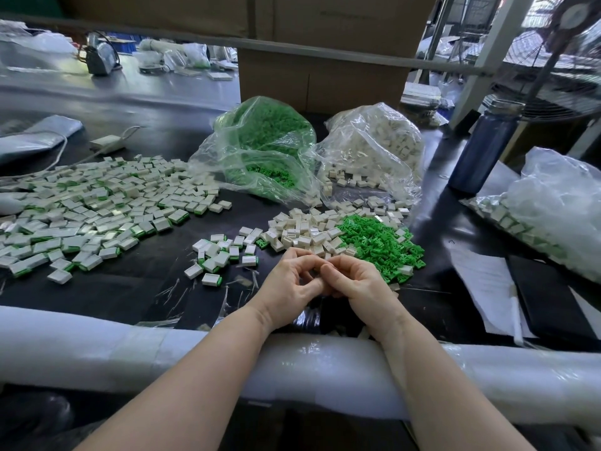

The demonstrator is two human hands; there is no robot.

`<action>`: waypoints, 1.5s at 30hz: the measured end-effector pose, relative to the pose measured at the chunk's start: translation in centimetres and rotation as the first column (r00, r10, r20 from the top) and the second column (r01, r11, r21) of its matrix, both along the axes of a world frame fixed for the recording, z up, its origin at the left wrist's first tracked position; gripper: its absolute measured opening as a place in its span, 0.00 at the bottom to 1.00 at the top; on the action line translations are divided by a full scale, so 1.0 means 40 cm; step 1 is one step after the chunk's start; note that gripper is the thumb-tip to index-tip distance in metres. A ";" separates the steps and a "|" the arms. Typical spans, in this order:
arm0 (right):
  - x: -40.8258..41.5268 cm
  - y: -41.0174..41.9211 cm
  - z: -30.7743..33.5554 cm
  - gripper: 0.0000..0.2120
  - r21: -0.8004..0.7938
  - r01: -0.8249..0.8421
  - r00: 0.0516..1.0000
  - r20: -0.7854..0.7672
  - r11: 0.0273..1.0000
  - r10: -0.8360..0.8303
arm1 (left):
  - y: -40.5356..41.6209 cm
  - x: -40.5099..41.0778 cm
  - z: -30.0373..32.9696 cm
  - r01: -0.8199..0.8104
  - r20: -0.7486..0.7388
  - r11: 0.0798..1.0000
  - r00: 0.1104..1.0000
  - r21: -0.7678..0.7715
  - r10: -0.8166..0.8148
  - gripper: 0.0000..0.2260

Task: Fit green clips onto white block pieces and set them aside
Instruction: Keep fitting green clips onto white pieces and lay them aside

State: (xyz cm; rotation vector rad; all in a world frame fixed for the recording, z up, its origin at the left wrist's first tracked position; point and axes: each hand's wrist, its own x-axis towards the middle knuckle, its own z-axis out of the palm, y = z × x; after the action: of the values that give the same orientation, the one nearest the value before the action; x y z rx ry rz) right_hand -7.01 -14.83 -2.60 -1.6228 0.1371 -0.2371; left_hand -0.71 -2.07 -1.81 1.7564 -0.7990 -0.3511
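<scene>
My left hand [289, 288] and my right hand [357, 284] meet fingertip to fingertip low over the black table, just in front of the loose piles. Their curled fingers close round something small that stays hidden between them. Directly behind lies a heap of plain white block pieces [309, 232], and beside it on the right a heap of green clips [380, 242]. A small group of assembled blocks with green edges [221, 255] lies to the left of my hands. A much larger spread of assembled blocks [97, 206] covers the left side.
A clear bag of green clips [263, 148] and a clear bag of white blocks [377, 144] stand at the back before a cardboard box [325, 76]. A blue bottle [484, 148], another bag of parts [553, 216] and papers [484, 281] sit right. A padded rail [130, 346] edges the table.
</scene>
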 end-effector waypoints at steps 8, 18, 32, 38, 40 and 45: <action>-0.001 0.001 0.004 0.09 -0.057 0.025 1.000 -0.007 0.998 -0.025 | -0.002 0.004 -0.006 0.011 0.017 1.000 1.000 0.014 -0.011 0.08; -0.006 0.008 0.015 0.09 0.000 0.022 1.000 -0.017 1.000 -0.022 | -0.005 0.007 -0.015 0.023 0.033 0.999 0.999 0.046 -0.025 0.07; -0.008 0.008 0.014 0.09 0.014 0.036 0.999 -0.036 0.999 -0.036 | -0.007 0.004 -0.016 0.042 0.052 0.998 0.998 0.040 -0.044 0.10; -0.005 0.006 0.006 0.10 0.042 -0.019 1.000 -0.013 0.999 0.019 | -0.006 0.007 -0.016 0.026 0.068 0.999 0.997 0.039 -0.029 0.08; -0.005 0.004 0.005 0.09 0.013 -0.009 1.000 -0.024 1.000 0.010 | -0.005 0.007 -0.017 0.029 0.069 0.998 0.997 0.048 -0.032 0.09; -0.006 0.002 0.006 0.08 0.025 0.007 0.999 -0.041 1.000 -0.006 | -0.008 0.006 -0.018 0.041 0.064 0.998 0.997 0.054 -0.044 0.13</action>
State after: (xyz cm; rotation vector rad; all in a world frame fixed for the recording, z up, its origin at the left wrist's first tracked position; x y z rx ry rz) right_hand -7.26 -14.76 -2.34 -1.6030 0.1757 -0.2062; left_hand -0.48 -2.38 -2.53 1.8096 -0.8821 -0.3470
